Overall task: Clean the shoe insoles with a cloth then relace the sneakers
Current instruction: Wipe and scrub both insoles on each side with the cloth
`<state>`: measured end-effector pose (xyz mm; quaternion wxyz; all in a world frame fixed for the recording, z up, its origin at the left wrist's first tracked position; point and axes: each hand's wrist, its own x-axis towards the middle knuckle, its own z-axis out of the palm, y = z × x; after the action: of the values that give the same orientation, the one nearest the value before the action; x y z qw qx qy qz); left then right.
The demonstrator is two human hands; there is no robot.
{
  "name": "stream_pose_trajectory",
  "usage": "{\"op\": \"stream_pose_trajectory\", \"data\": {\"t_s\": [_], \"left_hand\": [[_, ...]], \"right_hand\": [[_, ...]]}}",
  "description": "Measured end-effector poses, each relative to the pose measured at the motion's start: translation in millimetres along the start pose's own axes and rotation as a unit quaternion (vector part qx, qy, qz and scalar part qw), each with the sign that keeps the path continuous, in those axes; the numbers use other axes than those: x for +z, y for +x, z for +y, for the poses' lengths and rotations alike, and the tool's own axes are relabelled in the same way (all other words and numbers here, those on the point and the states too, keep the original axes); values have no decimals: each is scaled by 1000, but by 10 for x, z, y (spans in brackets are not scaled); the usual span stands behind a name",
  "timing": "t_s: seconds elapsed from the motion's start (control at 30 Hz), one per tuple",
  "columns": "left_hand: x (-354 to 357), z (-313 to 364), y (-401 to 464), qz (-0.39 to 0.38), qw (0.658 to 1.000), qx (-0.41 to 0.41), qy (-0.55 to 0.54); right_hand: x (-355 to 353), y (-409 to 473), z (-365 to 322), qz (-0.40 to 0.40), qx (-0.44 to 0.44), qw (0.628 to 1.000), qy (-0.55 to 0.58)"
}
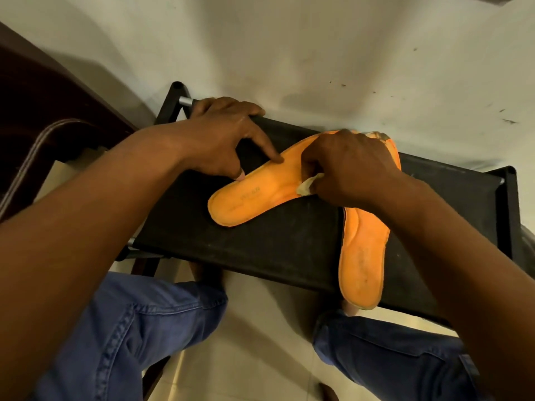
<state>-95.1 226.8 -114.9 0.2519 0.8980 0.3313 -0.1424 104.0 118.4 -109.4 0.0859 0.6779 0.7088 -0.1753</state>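
Black fabric tabletop [260,244] on a metal frame against a scuffed pale wall [318,53] — tiled floor [260,328] below. Two orange insoles [249,198] lie crossed on it. Left hand [223,137] presses one with a straight finger; right hand [347,166] grips a cloth [307,188] against it.

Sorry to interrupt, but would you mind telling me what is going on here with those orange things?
A seated person is cleaning shoe insoles on a black fabric stool. The left hand presses its fingertips on one orange insole to steady it, while the right hand pinches a small pale cloth against that same insole. A second orange insole lies beside it, its heel end reaching the stool's near edge. No sneakers or laces are in view.
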Motion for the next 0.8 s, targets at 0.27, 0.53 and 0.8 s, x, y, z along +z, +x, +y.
{"op": "stream_pose_trajectory", "data": {"t_s": [0.27, 0.53, 0.8], "left_hand": [[15, 4, 14, 15, 1000, -9, 8], [2, 13, 2, 8, 1000, -5, 4], [29, 2, 23, 23, 1000, -11, -16]], "right_hand": [[177, -12, -404, 64, -59, 996, 26], [194, 50, -180, 107, 14, 994, 1], [459, -56, -769, 143, -52, 982, 116]]}}
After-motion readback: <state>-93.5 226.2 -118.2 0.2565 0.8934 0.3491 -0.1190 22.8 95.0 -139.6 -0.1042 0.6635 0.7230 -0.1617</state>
